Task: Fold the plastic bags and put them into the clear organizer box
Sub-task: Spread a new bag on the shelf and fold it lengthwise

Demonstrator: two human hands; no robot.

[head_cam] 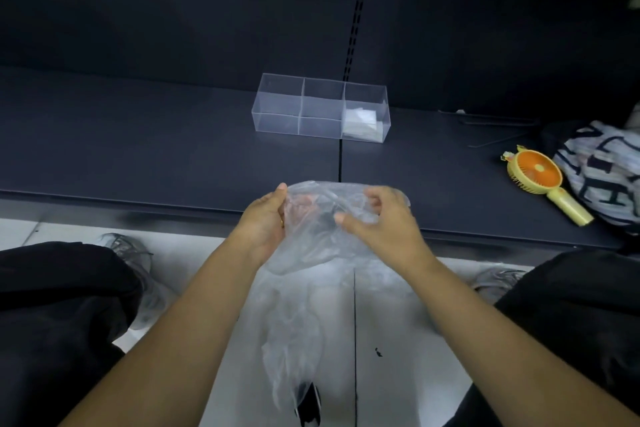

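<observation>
A crumpled clear plastic bag (322,239) hangs at centre frame, each grip closed on its upper edge: the left hand (265,222) clasps the left side, and the right hand (381,222) pinches the right with curled fingers. Beyond, at upper centre, the clear organizer box (277,104) sits on a dark shelf (138,149), with folded bags (360,120) in its right-hand compartment. A yellow-and-orange handheld fan (535,172) lies at right.

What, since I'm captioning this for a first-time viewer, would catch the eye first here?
First, the left hand and right hand at the centre, gripping a crumpled clear plastic bag that hangs toward the floor. Behind them on the dark shelf stands a clear box with white folded material in its right compartment. A yellow and orange fan lies at the right.
</observation>
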